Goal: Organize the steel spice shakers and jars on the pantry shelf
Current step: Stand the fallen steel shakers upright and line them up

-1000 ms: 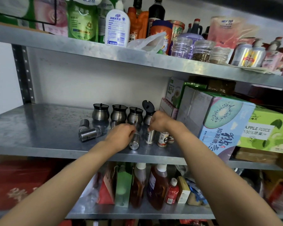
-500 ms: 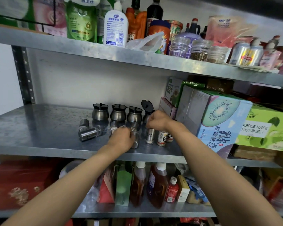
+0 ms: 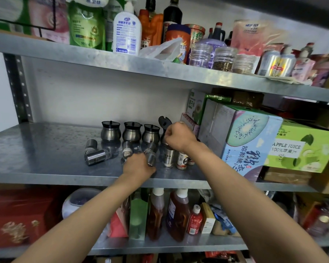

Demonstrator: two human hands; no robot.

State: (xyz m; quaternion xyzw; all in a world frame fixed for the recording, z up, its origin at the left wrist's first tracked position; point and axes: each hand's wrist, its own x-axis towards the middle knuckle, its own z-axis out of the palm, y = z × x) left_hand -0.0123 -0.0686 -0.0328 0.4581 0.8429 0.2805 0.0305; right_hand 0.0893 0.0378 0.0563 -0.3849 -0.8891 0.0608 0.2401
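Three round steel jars (image 3: 110,130) with black lids stand in a row at the back of the middle shelf (image 3: 46,168). A fourth jar, its black lid (image 3: 164,121) flipped up, is mostly hidden behind my right hand (image 3: 179,136). That hand is closed over the top of a tall upright steel shaker (image 3: 169,157). My left hand (image 3: 138,166) is closed on a tilted steel shaker (image 3: 151,158) near the shelf's front. Further left, one shaker (image 3: 91,146) stands upright and another (image 3: 97,157) lies on its side. One more shaker (image 3: 127,151) stands just behind my left hand.
A small labelled bottle (image 3: 182,160) stands right of the tall shaker. A kiwi drink carton (image 3: 251,141) and a green apple juice box (image 3: 302,149) fill the shelf's right side. Bottles and glass jars (image 3: 224,58) crowd the shelf above; sauce bottles (image 3: 177,215) stand below.
My left hand has shifted slightly left and toward the front edge with the tilted shaker. The right hand stays on the tall shaker's top.
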